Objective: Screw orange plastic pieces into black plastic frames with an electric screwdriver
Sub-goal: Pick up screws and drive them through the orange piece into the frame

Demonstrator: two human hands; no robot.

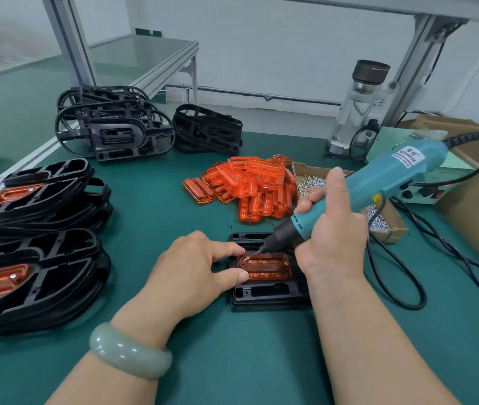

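Work area: green counter (261, 361), seen from the head camera.

Task item: one black frame (264, 296) lies flat at the centre of the counter. An orange piece (267, 270) is seated in its recess. A screw head shows at the piece's 3 o'clock end.

Right hand (331, 232): fingers wrapped round the body of the teal electric screwdriver (378, 182), which is tilted, with its cable end toward 2 o'clock. The bit tip meets the 9 o'clock end of the orange piece.

Left hand (200, 267): lies at 9 o'clock of the frame. Forefinger and thumb are extended and rest on the frame either side of the bit tip. Nothing is gripped. A pale green bangle (130, 350) is on that wrist.

Stock: a loose pile of orange pieces (250, 185) at 12 o'clock of the frame. A cardboard tray of screws (310, 178) is just beside the pile at its 3 o'clock. Bare black frames (109, 127) are stacked at 10 o'clock, well apart. Frames with orange pieces fitted (36, 258) are stacked at 9 o'clock.

Other: a clear bottle (358, 106) with a dark cap stands upright at 1 o'clock. A power unit (425, 188) sits at 2 o'clock, with black cable trailing across the counter.
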